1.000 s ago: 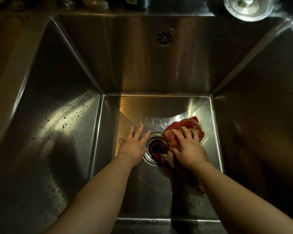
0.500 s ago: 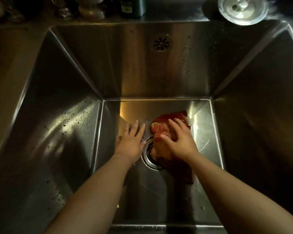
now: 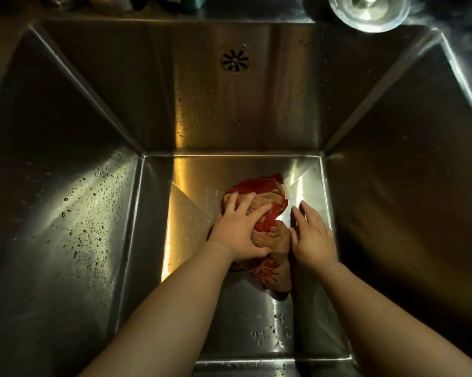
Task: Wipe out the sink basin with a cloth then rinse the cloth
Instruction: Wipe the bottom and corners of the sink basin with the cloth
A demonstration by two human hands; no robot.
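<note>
I saw the sink basin (image 3: pixel 191 213) filling the frame, its four steel walls sloping down to a small floor in the lower centre. An overflow grille (image 3: pixel 234 61) sat high on the back wall. The cloth (image 3: pixel 270 235), red and tan, lay bunched on the floor slightly right of centre, running from near the back edge toward the lower middle. There was bare floor to its left as far as the foot of the left wall, and more below it toward the near edge. On the right only a narrow strip was left before the wall.

The left hand (image 3: pixel 237 232) lay on top of the cloth, pressing down with fingers spread and nearly straight and the thumb across the fabric. The right hand (image 3: pixel 313 238) rested flat just beside the cloth's right edge, fingers extended and together, gripping nothing. I could not tell whether it touched the cloth.
</note>
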